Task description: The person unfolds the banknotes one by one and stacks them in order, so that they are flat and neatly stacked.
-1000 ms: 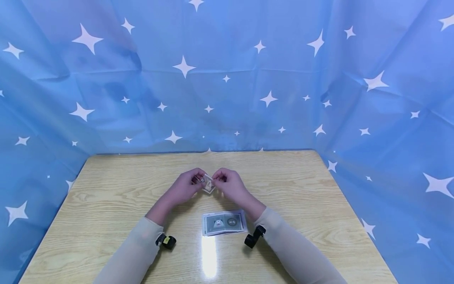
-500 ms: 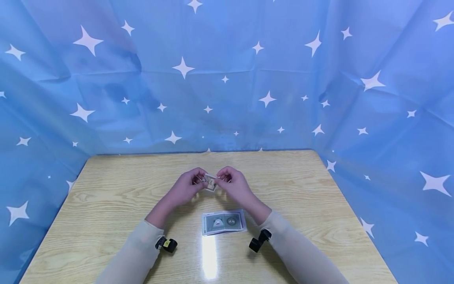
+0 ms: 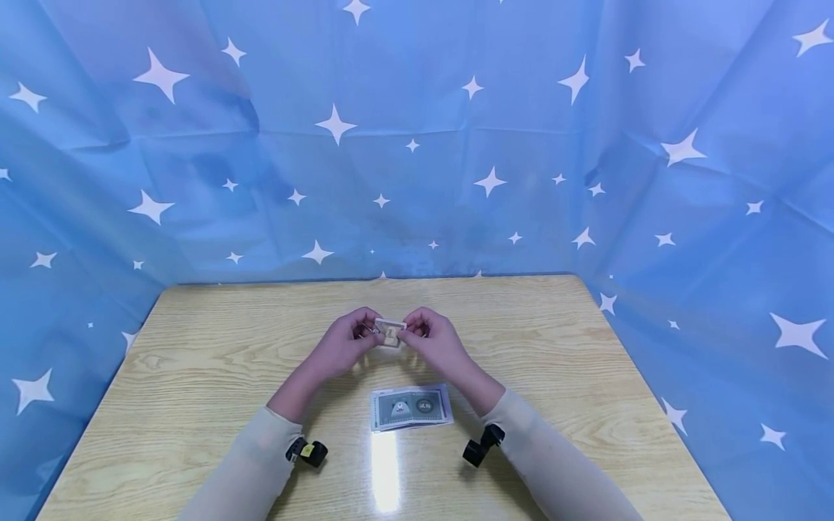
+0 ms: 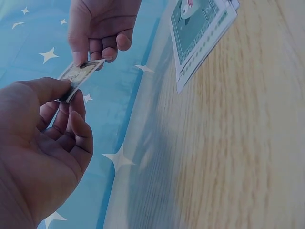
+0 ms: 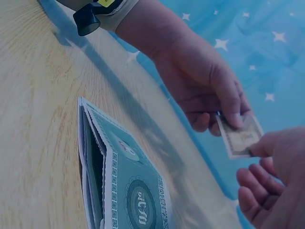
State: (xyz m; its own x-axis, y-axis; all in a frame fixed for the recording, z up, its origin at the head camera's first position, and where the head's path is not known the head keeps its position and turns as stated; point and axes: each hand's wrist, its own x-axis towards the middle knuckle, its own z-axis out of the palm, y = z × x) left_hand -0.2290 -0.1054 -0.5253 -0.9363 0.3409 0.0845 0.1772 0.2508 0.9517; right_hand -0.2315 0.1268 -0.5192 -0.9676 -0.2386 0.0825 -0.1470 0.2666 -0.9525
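Between my two hands is a small folded paper note (image 3: 391, 333), beige with a pale border and printed like a banknote. My left hand (image 3: 343, 341) pinches its left edge between thumb and fingers, while the right hand (image 3: 435, 341) pinches the opposite edge. In the left wrist view the note (image 4: 78, 76) stretches flat from one thumb to the other, held up off the table. The right wrist view shows both thumbs lying on the printed face of the note (image 5: 242, 140). Nearer the body lies a stack of green printed notes (image 3: 412, 407), creased across the middle.
The wooden table (image 3: 215, 362) ends at a blue, star-patterned cloth (image 3: 404, 159) behind and at both sides. A camera sits on each wrist, such as the black left one (image 3: 313, 453). The top notes (image 5: 128, 167) of the stack stand partly raised.
The right hand has shifted a little to the right. The held note has turned from a diagonal tilt to nearly level, and more of its face shows. The stack stays put.
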